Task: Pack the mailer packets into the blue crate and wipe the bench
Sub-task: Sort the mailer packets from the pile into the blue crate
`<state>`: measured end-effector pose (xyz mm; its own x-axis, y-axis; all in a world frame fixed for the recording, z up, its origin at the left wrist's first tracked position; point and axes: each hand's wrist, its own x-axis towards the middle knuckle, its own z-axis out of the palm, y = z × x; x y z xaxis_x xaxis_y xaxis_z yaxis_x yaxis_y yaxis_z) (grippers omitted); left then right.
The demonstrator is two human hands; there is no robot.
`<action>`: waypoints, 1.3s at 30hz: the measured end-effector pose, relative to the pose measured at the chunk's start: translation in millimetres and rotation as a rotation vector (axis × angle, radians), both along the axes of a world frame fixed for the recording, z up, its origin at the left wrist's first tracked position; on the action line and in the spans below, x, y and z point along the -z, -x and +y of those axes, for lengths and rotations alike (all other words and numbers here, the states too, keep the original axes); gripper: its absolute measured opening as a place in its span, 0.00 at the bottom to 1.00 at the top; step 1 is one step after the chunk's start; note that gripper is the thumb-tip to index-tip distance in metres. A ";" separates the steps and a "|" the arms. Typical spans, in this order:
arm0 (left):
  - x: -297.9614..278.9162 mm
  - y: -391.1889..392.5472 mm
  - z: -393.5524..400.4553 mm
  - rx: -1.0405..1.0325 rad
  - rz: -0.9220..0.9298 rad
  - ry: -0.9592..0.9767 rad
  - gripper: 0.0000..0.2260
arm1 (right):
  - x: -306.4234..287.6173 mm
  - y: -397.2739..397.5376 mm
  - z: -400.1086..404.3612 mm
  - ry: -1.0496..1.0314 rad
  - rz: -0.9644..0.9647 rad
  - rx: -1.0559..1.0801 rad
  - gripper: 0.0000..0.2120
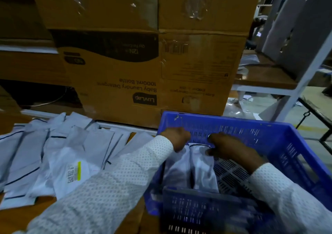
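A blue perforated crate (280,144) stands on the wooden bench at the right. Two white mailer packets (203,169) stand on edge side by side inside it, against its left wall. My left hand (177,137) reaches over the crate's left rim with fingers curled at the top of the left packet. My right hand (231,149) is inside the crate and its fingers pinch the top edge of the right packet. A loose pile of several white mailer packets (59,154) lies on the bench left of the crate; one shows a barcode label with a yellow strip.
Large brown cardboard cartons (143,54) are stacked just behind the bench and the crate. A grey metal rack post (305,82) rises at the right, with shelves and floor litter beyond. The wooden bench top (23,214) shows at the lower left.
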<state>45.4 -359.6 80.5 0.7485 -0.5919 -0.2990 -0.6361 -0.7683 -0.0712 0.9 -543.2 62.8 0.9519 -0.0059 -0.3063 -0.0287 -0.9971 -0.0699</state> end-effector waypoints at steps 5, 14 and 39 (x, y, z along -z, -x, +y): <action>-50.6 11.1 55.1 -0.006 -0.178 0.314 0.16 | -35.8 38.8 20.4 -0.139 -0.374 0.125 0.18; -46.2 56.7 214.1 -0.229 -0.429 0.847 0.21 | -58.1 83.8 128.5 -0.686 -0.795 0.103 0.13; 155.7 64.6 405.6 -0.814 -0.194 0.882 0.16 | 135.8 -23.5 326.9 -0.670 -0.575 0.235 0.11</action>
